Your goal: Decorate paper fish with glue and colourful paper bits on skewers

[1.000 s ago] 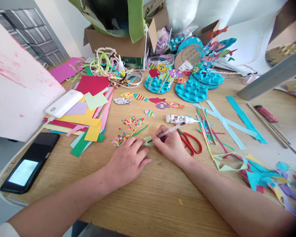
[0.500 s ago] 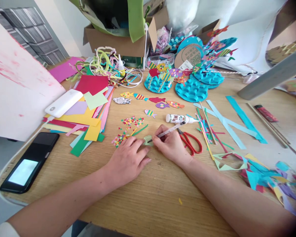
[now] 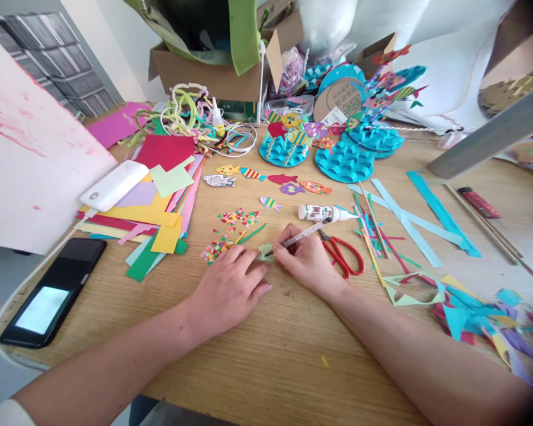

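My right hand (image 3: 308, 260) is closed around a slim white pen (image 3: 305, 231), its tip on a small pale green paper piece (image 3: 265, 251). My left hand (image 3: 231, 283) lies on the wooden table with fingers apart, its fingertips at the left edge of that piece. Tiny coloured paper bits (image 3: 215, 251) lie just beyond the left fingers. Red-handled scissors (image 3: 347, 258) are to the right of my right hand, and a white glue bottle (image 3: 317, 213) lies behind it. A striped paper fish (image 3: 270, 204) lies farther back, with several more fish behind.
Coloured paper sheets (image 3: 166, 151), a white power bank (image 3: 114, 185) and a black phone (image 3: 53, 293) are on the left. Blue round bases (image 3: 344, 163) stand at the back. Paper strips (image 3: 406, 222), sticks (image 3: 484, 225) and scraps (image 3: 475, 316) lie on the right.
The upper end of the pen has tilted slightly to the left and down. Both hands are otherwise in nearly the same place.
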